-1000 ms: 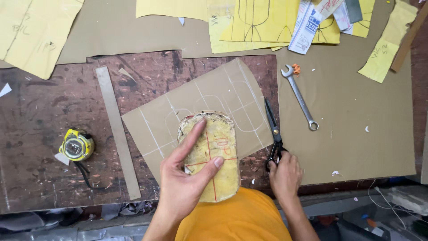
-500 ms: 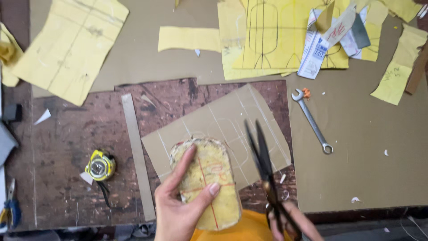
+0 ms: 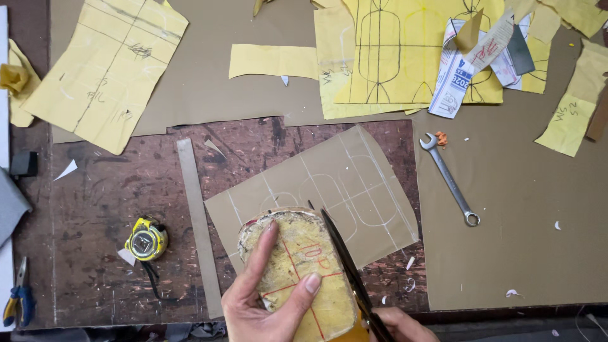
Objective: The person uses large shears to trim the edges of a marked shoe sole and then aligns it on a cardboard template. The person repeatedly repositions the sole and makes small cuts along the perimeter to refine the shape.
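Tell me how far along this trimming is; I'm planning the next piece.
Done: rounded outlines are drawn on the brown sheet. In hand: the left hand holds a yellow oval pad while the right hand runs scissors along its right edge. Left: the brown sheet's outlines look uncut.

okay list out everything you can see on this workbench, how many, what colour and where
Oval block: 1, pale yellow with red lines, bottom centre, under the left hand.
Scissors: 1, black, blades along the block's right edge.
Marked card sheet: 1, brown with white lines, centre, beneath the block.
Card strip: 1, brown, left of the sheet.
Tape measure: 1, yellow and black, left centre.
Spanner: 1, silver, right of centre.
Yellow pattern pieces: several, across the top and the left edge.
Printed paper slips: a few, white, top right.
Pliers: 1, blue handles, bottom left edge.
Left hand: 1, gripping the block.
Right hand: 1, bottom edge, on the scissors' handles.
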